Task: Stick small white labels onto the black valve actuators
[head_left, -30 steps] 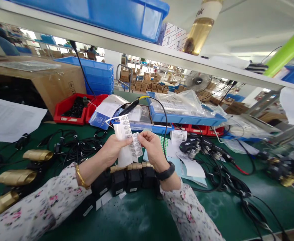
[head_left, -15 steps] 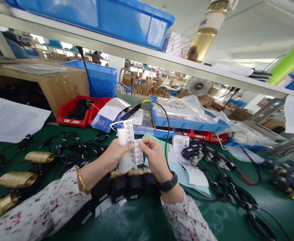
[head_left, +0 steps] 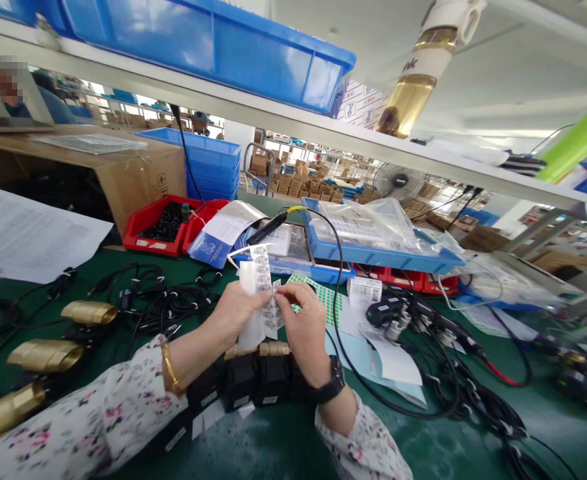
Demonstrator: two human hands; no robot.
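In the head view my left hand (head_left: 238, 310) is closed around a folded white sheet of printed labels (head_left: 262, 263), held upright above the bench. The fingers of my right hand (head_left: 307, 327) pinch at the sheet's right edge, where a small label (head_left: 276, 287) shows at the fingertips. Whether that label is fully off its backing I cannot tell. Below my hands stands a row of black valve actuators (head_left: 239, 381) with brass bodies behind them, partly hidden by my wrists. Small white stickers are on their fronts.
Brass valves (head_left: 46, 355) lie at the left, near coiled black cables (head_left: 161, 293). Red bins (head_left: 154, 245) and a blue tray (head_left: 373, 250) stand behind. A black cable (head_left: 341, 267) loops right of my hands. Overhead runs a shelf (head_left: 273, 110) with a blue crate and a bottle.
My right hand has moved slightly left and down against the label sheet, its fingers now covering more of its right part. The whole view has shifted a little.
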